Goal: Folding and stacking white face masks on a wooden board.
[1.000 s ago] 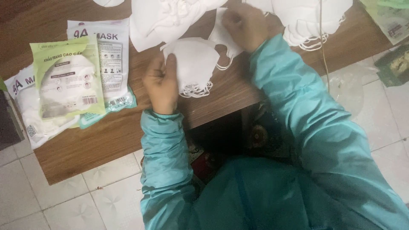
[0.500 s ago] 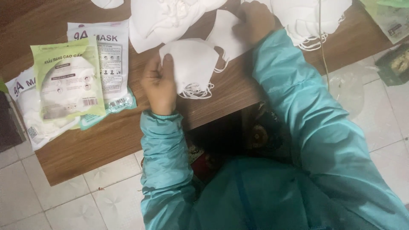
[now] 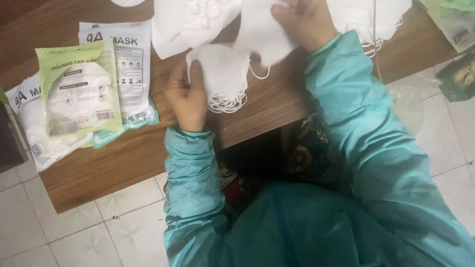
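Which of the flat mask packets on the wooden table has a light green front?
The light green plastic mask packet, lying on top of the white packets at the table's left. The packets under and beside it are white with teal edges; only this one is green.
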